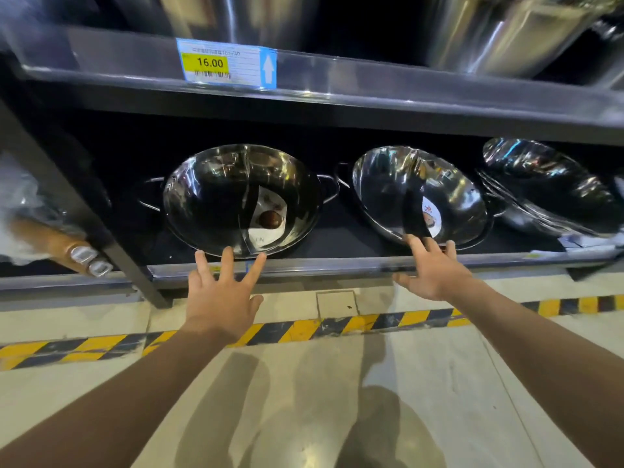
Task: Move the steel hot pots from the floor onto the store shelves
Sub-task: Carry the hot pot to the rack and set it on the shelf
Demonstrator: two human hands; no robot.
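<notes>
Two divided steel hot pots lean tilted on the bottom shelf (337, 266). The left hot pot (206, 197) has two side handles and a paper label inside. The right hot pot (385, 187) also carries a label. My left hand (221, 293) is spread open, its fingertips at the left pot's front rim. My right hand (434, 270) is open too, fingers touching the right pot's lower rim. Farther right stands a stack of more steel pots (553, 190).
An upper shelf (371, 92) with a 16.00 price tag (216, 64) holds large steel pots (499, 32). A dark shelf upright (84, 211) stands at left, with wrapped goods (23, 211) beyond it. Yellow-black hazard tape (304, 329) crosses the pale floor.
</notes>
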